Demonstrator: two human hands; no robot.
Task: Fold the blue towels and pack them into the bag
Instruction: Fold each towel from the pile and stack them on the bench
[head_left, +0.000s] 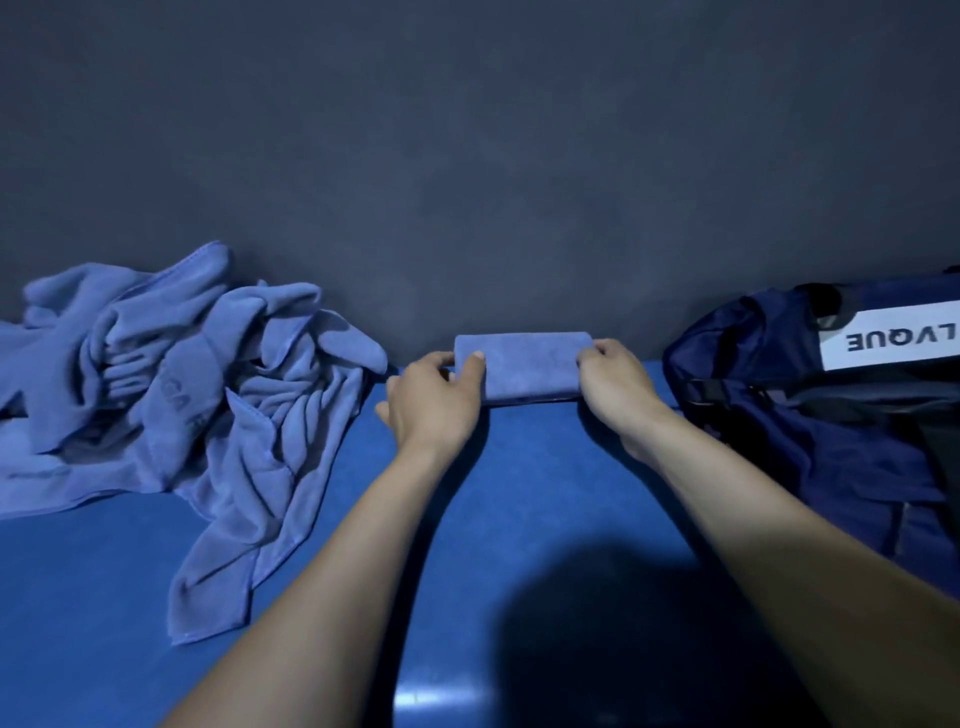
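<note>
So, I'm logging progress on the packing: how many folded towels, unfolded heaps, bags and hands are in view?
Folded blue towel, gripped at its ends by left hand and right hand: 1
Heap of unfolded blue towels, number within unclear: 1
Navy bag: 1
Hands: 2
Total: 5

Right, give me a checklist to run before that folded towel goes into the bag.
1. Folded towel compact and squared: ok.
2. Left hand grips its left end, thumb on top: ok.
3. Right hand holds its right end: ok.
4. Navy bag close by on the right: ok.
5. Bag opening unzipped and facing the hands: cannot tell.
6. Pile of unfolded towels lies apart on the left: ok.
</note>
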